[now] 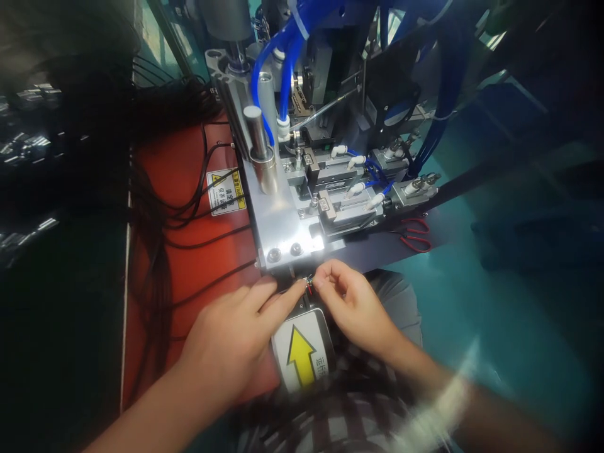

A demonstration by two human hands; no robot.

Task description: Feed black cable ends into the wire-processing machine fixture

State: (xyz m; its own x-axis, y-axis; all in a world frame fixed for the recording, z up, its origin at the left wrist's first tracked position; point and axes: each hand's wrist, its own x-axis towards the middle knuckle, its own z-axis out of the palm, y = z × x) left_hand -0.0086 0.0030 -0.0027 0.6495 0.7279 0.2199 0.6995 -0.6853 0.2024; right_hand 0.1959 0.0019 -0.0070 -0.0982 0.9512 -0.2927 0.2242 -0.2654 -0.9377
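Note:
A tiny part with green and red bits [309, 284] sits between my fingertips at the machine's front end. My left hand [231, 330] comes from the left, its outstretched finger against the part and its other fingers bunched behind. From the right, my right hand [356, 302] pinches at the part's other side with thumb and forefinger. The part's exact kind is too small to make out. Just below the fingers is a white plate with a yellow arrow [301, 353]. Above them lies the bright metal plate [280, 229] of the machine, with bolts in it.
Several pneumatic cylinders [352, 211] with blue hoses [295, 69] stand beyond the plate. Black cables [189, 242] cross the red surface [202, 264] at left, near a warning label [226, 192]. Red-handled scissors or pliers [418, 236] lie to the right.

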